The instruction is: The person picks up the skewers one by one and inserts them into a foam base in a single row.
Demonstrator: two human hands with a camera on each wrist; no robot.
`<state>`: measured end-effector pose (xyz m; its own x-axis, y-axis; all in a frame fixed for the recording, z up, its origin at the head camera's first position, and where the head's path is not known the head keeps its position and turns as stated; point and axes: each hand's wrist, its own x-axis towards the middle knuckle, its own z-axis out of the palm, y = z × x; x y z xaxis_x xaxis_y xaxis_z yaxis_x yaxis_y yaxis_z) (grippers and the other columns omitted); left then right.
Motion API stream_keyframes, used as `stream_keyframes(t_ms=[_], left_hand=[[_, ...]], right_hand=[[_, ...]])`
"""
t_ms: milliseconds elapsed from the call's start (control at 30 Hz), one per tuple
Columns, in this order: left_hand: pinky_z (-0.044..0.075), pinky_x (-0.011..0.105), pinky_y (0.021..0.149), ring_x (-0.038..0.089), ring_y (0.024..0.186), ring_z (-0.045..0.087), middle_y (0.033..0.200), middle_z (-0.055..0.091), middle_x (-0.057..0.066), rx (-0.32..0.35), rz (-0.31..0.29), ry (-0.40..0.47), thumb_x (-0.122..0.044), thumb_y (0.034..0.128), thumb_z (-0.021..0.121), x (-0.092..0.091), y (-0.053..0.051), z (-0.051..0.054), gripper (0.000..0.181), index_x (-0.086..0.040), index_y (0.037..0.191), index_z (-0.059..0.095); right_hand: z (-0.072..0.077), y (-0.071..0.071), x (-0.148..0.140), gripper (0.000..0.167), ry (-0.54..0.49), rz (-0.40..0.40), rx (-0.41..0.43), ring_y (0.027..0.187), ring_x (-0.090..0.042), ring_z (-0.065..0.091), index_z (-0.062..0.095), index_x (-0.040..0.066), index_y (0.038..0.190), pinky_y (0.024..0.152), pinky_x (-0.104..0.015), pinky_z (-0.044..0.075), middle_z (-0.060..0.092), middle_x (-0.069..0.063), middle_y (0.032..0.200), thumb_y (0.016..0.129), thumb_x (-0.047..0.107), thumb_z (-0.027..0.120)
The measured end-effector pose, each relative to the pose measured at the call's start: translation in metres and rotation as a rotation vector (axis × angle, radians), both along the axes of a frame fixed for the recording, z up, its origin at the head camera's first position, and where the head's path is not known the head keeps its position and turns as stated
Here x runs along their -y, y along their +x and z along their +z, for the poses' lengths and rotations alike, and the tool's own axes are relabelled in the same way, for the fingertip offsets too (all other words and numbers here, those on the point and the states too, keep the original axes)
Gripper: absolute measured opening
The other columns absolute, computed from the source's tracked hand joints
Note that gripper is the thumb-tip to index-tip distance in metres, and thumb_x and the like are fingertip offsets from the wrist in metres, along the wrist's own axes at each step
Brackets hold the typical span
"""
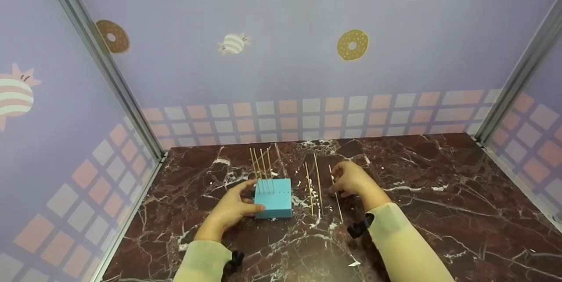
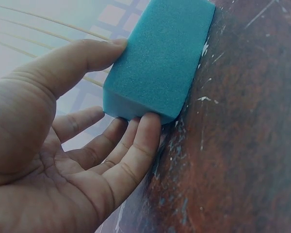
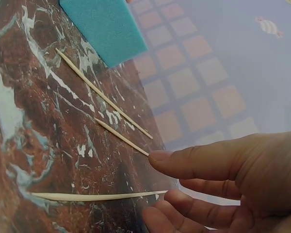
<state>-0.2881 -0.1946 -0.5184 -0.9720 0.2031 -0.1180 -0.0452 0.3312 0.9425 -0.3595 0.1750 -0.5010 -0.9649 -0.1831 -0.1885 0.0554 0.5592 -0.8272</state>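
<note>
Nearest the camera, pale sleeves are seen. A blue foam block is pinched by the left hand; upright sticks are held in its top. The right hand is placed at the rightmost loose stick, thumb and fingertips parted. Two other sticks are laid between block and right hand.

High head view, forward and down, with two close wrist views, blue block in both.
</note>
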Motion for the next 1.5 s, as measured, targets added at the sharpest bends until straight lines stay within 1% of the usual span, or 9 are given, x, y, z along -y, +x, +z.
stream_keyframes(t_ms=[200,400,500,633,800,1000,1267,1400,1500], left_hand=[[0.071,0.039,0.087,0.028,0.115,0.075,0.163,0.056,0.029,0.007,-0.001,0.009,-0.004,0.0884,0.094,0.000,-0.001,-0.001,0.098,-0.006,0.173,0.044],[0.071,0.042,0.088,0.030,0.118,0.074,0.169,0.051,0.028,0.008,-0.007,-0.003,-0.006,0.0904,0.094,0.001,-0.001,0.000,0.096,-0.007,0.173,0.044],[0.071,0.042,0.089,0.030,0.118,0.073,0.168,0.052,0.028,0.003,-0.011,0.000,-0.006,0.0906,0.094,0.001,-0.001,-0.001,0.096,-0.006,0.173,0.045],[0.071,0.042,0.089,0.030,0.118,0.074,0.165,0.054,0.030,-0.002,-0.016,0.008,-0.004,0.0901,0.093,0.002,-0.001,-0.002,0.096,-0.004,0.172,0.044],[0.071,0.041,0.088,0.028,0.118,0.075,0.167,0.052,0.030,0.002,-0.020,0.004,-0.005,0.0912,0.093,0.002,-0.001,-0.002,0.096,-0.004,0.173,0.043],[0.071,0.040,0.089,0.029,0.117,0.074,0.169,0.050,0.029,0.007,-0.014,0.001,-0.005,0.0911,0.094,0.002,0.000,0.000,0.096,-0.006,0.174,0.044],[0.071,0.038,0.087,0.027,0.114,0.075,0.166,0.054,0.029,0.006,-0.008,0.005,-0.004,0.0899,0.093,0.002,-0.001,-0.001,0.096,-0.006,0.173,0.045],[0.070,0.037,0.085,0.026,0.113,0.076,0.163,0.056,0.029,0.009,-0.006,0.017,-0.003,0.0902,0.093,0.002,-0.002,-0.002,0.095,-0.005,0.173,0.045],[0.069,0.037,0.084,0.027,0.114,0.075,0.162,0.056,0.029,0.007,-0.007,0.017,-0.002,0.0900,0.093,0.002,-0.002,-0.002,0.096,-0.004,0.173,0.044]], right_hand=[[-0.003,0.001,0.002,0.053,0.012,-0.012,0.006,0.077,-0.023,0.069,0.066,-0.009,0.126,0.070,-0.040,0.072,0.066,-0.012,0.096,0.080,-0.010,0.094],[-0.010,0.000,0.007,0.056,0.059,-0.037,-0.010,0.078,-0.026,0.076,0.067,-0.010,0.127,0.069,-0.037,0.072,0.070,-0.028,0.122,0.078,-0.009,0.094],[-0.010,0.000,0.008,0.055,0.094,-0.047,-0.026,0.075,-0.026,0.076,0.068,-0.010,0.124,0.065,-0.035,0.071,0.070,-0.032,0.126,0.075,-0.010,0.094],[-0.010,0.000,0.009,0.051,0.123,-0.057,-0.036,0.072,-0.026,0.074,0.068,-0.007,0.117,0.062,-0.034,0.070,0.070,-0.027,0.118,0.072,-0.014,0.092],[-0.011,0.000,0.007,0.049,0.103,-0.068,-0.039,0.069,-0.025,0.074,0.067,-0.007,0.114,0.061,-0.034,0.070,0.068,-0.021,0.107,0.072,-0.018,0.088],[-0.011,-0.002,0.006,0.048,0.096,-0.091,-0.047,0.064,-0.025,0.077,0.068,-0.009,0.110,0.059,-0.033,0.070,0.070,-0.024,0.103,0.068,-0.021,0.087],[-0.009,-0.001,0.004,0.023,0.156,-0.084,-0.058,0.060,-0.017,0.073,0.073,-0.003,0.083,0.057,-0.029,0.067,0.073,-0.014,0.083,0.069,-0.017,0.083],[-0.007,-0.002,0.003,0.020,0.195,-0.082,-0.048,0.056,-0.015,0.072,0.076,-0.001,0.079,0.055,-0.028,0.067,0.077,-0.015,0.081,0.070,-0.017,0.081],[-0.006,-0.001,0.002,0.021,0.250,-0.067,-0.066,0.055,-0.014,0.069,0.076,0.005,0.073,0.052,-0.026,0.063,0.076,-0.009,0.075,0.070,-0.016,0.077]])
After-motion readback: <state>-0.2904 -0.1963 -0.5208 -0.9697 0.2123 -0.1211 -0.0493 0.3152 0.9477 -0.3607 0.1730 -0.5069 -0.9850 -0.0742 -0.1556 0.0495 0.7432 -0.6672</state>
